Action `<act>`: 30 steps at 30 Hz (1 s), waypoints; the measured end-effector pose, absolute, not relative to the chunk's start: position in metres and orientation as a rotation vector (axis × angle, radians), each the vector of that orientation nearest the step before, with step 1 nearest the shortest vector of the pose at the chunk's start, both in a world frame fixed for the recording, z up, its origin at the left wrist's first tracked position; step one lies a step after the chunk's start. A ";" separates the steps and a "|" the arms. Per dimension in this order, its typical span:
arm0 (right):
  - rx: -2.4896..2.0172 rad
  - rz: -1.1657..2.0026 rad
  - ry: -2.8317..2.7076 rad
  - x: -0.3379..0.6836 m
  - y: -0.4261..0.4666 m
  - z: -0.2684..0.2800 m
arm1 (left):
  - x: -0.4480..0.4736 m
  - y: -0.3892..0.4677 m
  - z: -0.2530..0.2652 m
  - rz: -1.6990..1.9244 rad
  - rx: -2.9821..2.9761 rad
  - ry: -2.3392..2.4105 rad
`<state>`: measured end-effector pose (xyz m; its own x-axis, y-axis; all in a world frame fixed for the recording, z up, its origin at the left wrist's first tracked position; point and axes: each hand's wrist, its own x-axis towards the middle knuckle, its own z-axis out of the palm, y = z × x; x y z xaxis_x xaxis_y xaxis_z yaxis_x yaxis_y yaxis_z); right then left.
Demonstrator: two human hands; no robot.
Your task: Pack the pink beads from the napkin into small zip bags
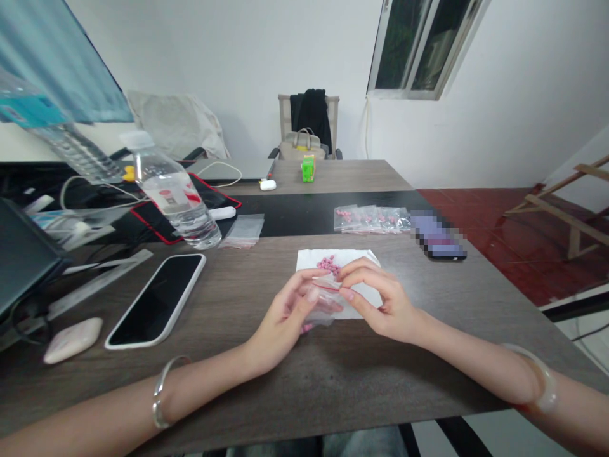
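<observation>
A small clear zip-lock bag point(326, 303) with a red seal line is between my hands, above the table's near part. My left hand point(285, 311) grips its left side, thumb in front and fingers behind. The thumb and fingertips of my right hand point(378, 293) pinch the bag's right upper edge. Something pink shows at the bag's lower left corner. Just behind the bag, a pile of small pink pellets point(327, 264) lies on a white sheet of paper point(307, 257). My fingers hide part of the pile and the bag's mouth.
Filled small bags point(371, 219) lie behind the paper, beside a phone point(438, 236). Flat bags point(245, 230) are at left, near a water bottle point(174, 197). A white-edged phone point(157, 301), a mouse point(73, 339) and a green box point(308, 169) also stand on the table point(266, 381).
</observation>
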<state>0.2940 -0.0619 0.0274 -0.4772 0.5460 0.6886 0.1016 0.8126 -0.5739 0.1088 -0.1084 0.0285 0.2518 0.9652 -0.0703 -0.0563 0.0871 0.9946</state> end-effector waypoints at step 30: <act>-0.670 1.520 -1.720 0.293 -0.064 0.024 | 0.105 -0.101 0.024 1.137 1.424 1.065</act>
